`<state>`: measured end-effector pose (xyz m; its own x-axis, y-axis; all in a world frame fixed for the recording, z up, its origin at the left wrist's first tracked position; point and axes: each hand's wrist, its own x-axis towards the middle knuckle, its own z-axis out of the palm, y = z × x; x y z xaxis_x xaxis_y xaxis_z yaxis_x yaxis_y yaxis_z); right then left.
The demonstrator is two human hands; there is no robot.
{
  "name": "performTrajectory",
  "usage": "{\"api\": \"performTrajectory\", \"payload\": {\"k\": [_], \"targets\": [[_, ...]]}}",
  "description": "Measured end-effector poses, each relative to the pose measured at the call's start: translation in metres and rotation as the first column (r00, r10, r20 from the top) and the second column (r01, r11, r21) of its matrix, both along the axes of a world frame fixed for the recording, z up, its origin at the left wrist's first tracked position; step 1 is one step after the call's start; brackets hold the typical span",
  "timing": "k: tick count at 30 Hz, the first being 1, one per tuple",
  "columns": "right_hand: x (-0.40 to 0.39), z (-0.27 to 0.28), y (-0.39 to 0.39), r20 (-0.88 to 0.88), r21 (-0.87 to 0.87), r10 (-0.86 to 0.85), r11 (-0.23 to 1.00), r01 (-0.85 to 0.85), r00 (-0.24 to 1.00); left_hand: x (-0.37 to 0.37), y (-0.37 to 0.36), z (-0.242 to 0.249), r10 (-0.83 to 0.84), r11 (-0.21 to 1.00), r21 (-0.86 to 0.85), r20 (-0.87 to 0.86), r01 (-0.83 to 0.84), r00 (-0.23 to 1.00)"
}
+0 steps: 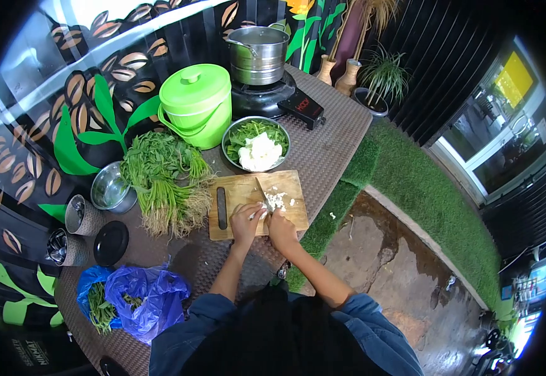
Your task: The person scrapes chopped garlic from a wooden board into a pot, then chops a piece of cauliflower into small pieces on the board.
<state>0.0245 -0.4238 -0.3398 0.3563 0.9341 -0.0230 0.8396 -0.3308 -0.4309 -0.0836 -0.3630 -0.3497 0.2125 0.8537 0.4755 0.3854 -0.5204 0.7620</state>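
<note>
On the wooden cutting board (pixel 240 232), my right hand (pixel 282 229) grips a knife (pixel 261 189) by its handle, with the blade pointing away from me. Just left of the blade, my left hand (pixel 245 223) is closed, its fingertips pinching a small white piece of food (pixel 252 216). Chopped white bits (pixel 278 200) lie scattered on the board right of the blade. Beyond the board stands a metal bowl (pixel 225 152) of green leaves (pixel 240 134) topped with a white heap (pixel 261 152). The board has a dark handle slot at its left.
A bundle of rooted greens (pixel 166 172) lies left of the board. Around it are an empty metal bowl (pixel 111 188), a black lid (pixel 110 243) and blue plastic bags (pixel 150 294). Farther back stand a lidded green bucket (pixel 196 103) and a steel pot (pixel 258 56) on a burner (pixel 254 97).
</note>
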Motion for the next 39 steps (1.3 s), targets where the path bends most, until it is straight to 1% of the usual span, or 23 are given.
{"api": "performTrajectory", "payload": {"k": [2, 6, 8, 9, 11, 12, 15, 16, 18, 19, 22, 24, 25, 27, 30, 34, 36, 39], "targets": [[0.003, 0.003, 0.000, 0.053, -0.020, 0.040, 0.999, -0.039, 0.998, 0.001, 0.000, -0.001, 0.008, 1.000, 0.004, 0.004, -0.008, 1.000], [-0.002, -0.004, -0.004, 0.014, -0.011, 0.016, 1.000, -0.016, 1.000, 0.000, -0.002, 0.000, 0.012, 1.000, 0.005, 0.000, -0.012, 1.000], [-0.007, -0.017, -0.003, 0.135, 0.040, 0.014, 0.999, -0.020, 0.991, -0.001, -0.002, 0.000, 0.006, 1.000, 0.024, 0.002, -0.006, 1.000], [-0.006, -0.010, -0.002, 0.135, 0.046, 0.012, 0.999, -0.019, 0.991, 0.000, -0.001, 0.000, 0.005, 1.000, 0.029, 0.002, -0.005, 1.000], [0.001, 0.005, 0.002, 0.035, -0.015, 0.034, 0.999, -0.033, 0.999, -0.001, -0.001, 0.000, -0.005, 1.000, 0.001, 0.000, 0.005, 1.000], [0.006, 0.013, 0.002, 0.033, -0.014, 0.031, 0.999, -0.031, 0.999, -0.001, -0.001, -0.001, -0.007, 1.000, 0.002, -0.002, 0.007, 1.000], [0.029, 0.037, 0.006, -0.152, -0.121, 0.128, 0.982, -0.147, 0.980, -0.002, 0.000, -0.004, 0.012, 1.000, -0.024, 0.009, -0.012, 1.000], [0.033, 0.042, 0.008, -0.151, -0.121, 0.129, 0.982, -0.148, 0.980, -0.002, 0.000, -0.004, 0.002, 1.000, -0.031, 0.008, -0.002, 1.000], [0.039, 0.052, 0.011, -0.165, -0.189, 0.133, 0.968, -0.163, 0.977, 0.000, 0.002, -0.006, -0.009, 0.999, -0.035, 0.011, 0.010, 1.000], [0.039, 0.048, 0.012, -0.164, -0.188, 0.133, 0.968, -0.164, 0.977, 0.000, 0.002, -0.008, -0.010, 0.999, -0.043, 0.021, 0.011, 1.000], [0.027, 0.037, 0.005, -0.152, -0.170, 0.117, 0.975, -0.142, 0.981, 0.000, 0.003, -0.009, -0.006, 0.999, -0.046, 0.021, 0.007, 1.000], [0.015, 0.033, -0.001, -0.141, -0.135, 0.041, 0.989, -0.061, 0.989, 0.001, 0.002, -0.007, 0.000, 0.999, -0.044, 0.013, 0.000, 1.000], [0.012, 0.027, -0.004, -0.145, -0.139, 0.042, 0.988, -0.062, 0.989, 0.000, 0.002, -0.005, 0.002, 0.999, -0.043, 0.010, -0.001, 1.000], [0.006, 0.015, -0.010, -0.102, -0.066, 0.013, 0.998, -0.020, 0.995, -0.001, 0.001, -0.003, 0.003, 0.999, -0.049, 0.004, -0.003, 1.000], [0.000, 0.007, -0.015, -0.100, -0.042, -0.031, 0.999, 0.027, 0.995, -0.002, 0.004, -0.004, -0.014, 0.998, -0.061, 0.004, 0.015, 1.000], [0.007, 0.013, -0.011, -0.143, -0.089, -0.030, 0.996, 0.017, 0.989, -0.003, 0.005, -0.003, -0.044, 0.998, -0.050, 0.027, 0.045, 0.999], [0.016, 0.021, -0.008, -0.088, -0.083, 0.057, 0.994, -0.065, 0.994, -0.002, 0.005, -0.004, -0.051, 0.997, -0.050, 0.040, 0.053, 0.998], [0.019, 0.036, -0.007, -0.076, -0.098, 0.097, 0.990, -0.104, 0.992, -0.001, 0.005, -0.005, -0.041, 0.997, -0.060, 0.060, 0.044, 0.997]]}}
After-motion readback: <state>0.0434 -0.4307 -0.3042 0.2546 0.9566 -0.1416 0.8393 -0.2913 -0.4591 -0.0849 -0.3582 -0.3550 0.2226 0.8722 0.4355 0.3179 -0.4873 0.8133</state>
